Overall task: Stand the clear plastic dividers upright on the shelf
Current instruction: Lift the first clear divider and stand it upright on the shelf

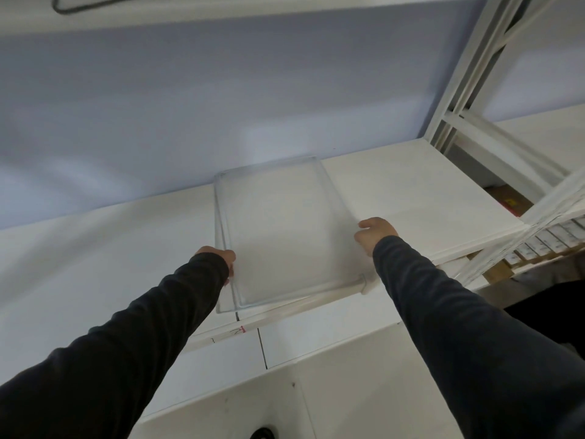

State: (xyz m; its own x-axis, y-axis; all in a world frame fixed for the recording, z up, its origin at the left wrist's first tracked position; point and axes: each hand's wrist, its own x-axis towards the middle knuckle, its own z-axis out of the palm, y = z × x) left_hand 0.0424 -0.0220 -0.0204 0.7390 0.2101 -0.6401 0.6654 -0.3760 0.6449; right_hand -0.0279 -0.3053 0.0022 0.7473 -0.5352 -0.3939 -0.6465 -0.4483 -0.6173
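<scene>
Clear divider (285,236) lay flat, apparently stacked, long axis running away between left hand (221,259) and right hand (375,234), both gripping its edges

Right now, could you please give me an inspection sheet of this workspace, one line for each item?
Surface: white shelf, bare to the right of the divider; a seam runs near the front edge.
Job's things: one clear plastic divider lying flat on the shelf, not yet upright; whether more are stacked under it cannot be told.
Clutter: nothing seen on this shelf.
Hands: left hand grips the divider's left edge; right hand grips its right edge.
Cables: dark cord on the shelf above.
Surroundings: pale wall behind; white rack frame to the right; boxes on a lower shelf there.
</scene>
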